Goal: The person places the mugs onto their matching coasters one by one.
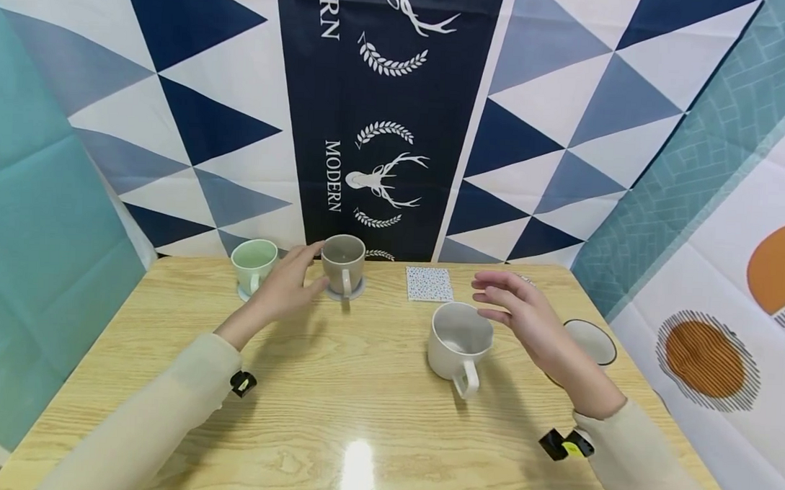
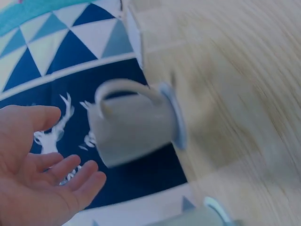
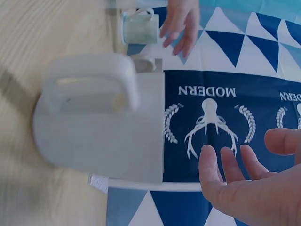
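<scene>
My left hand hovers just left of a grey-beige mug, its fingers loosely bent and holding nothing. That mug stands upright on a round coaster, handle toward me; in the left wrist view a gap shows between the fingers and the mug. Beyond the wrist's left side is a pale green mug on another coaster. At the right, my right hand hovers over the far right side of a larger white mug, empty and with relaxed fingers. The right wrist view shows the white mug apart from the fingers.
A speckled square coaster lies near the table's back edge, behind the white mug. A white vessel with a dark rim stands at the right, partly hidden by my right forearm. Patterned cloth hangs behind the wooden table.
</scene>
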Available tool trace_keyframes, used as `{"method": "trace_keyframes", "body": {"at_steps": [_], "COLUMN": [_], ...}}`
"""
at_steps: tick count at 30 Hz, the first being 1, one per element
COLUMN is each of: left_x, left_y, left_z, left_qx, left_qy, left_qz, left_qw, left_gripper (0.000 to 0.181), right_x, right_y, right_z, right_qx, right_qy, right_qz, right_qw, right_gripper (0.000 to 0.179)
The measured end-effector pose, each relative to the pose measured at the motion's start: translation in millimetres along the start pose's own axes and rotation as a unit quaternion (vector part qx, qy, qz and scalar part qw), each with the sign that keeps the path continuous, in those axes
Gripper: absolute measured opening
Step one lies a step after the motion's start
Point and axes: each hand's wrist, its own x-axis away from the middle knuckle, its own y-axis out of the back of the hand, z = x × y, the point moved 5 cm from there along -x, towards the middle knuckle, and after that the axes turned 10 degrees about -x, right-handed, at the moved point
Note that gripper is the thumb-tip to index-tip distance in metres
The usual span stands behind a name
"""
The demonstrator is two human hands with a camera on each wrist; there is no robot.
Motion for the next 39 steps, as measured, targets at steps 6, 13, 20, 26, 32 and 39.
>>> {"method": "trace_keyframes", "body": {"at_steps": [6, 13, 20, 26, 32, 39], "left_x": [4.2, -1.6, -17.4, -31.5, -44.7, -60.7], "left_y": [-6.8, -35.0, -66.2, -86.2, -97.5, -114.1], "left_z": [-33.2, -63.2, -75.5, -80.0, -84.1, -80.0], "left_qx": [0.027, 0.025, 0.035, 0.024, 0.002, -0.007], "left_qy": [-0.065, -0.102, -0.084, -0.061, -0.055, -0.045], "left_qz": [-0.011, 0.024, 0.066, 0.085, 0.096, 0.103], "left_qw": [0.9975, 0.9942, 0.9936, 0.9942, 0.9938, 0.9936], "left_gripper": [0.068, 0.066, 0.065, 0.065, 0.063, 0.059], "right_x": [14.8, 29.4, 41.0, 49.5, 53.1, 52.8], "right_y": [17, 32, 39, 39, 37, 35], "right_z": [-10, -17, -32, -46, -60, -73], "right_qx": [0.000, 0.029, 0.043, 0.037, 0.033, 0.013], "right_qy": [0.006, 0.013, -0.007, -0.025, -0.047, -0.059], "right_qz": [-0.017, -0.014, -0.019, -0.011, -0.007, 0.004], "right_qw": [0.9998, 0.9994, 0.9989, 0.9989, 0.9983, 0.9982], "right_gripper": [0.044, 0.046, 0.050, 0.050, 0.050, 0.053]}}
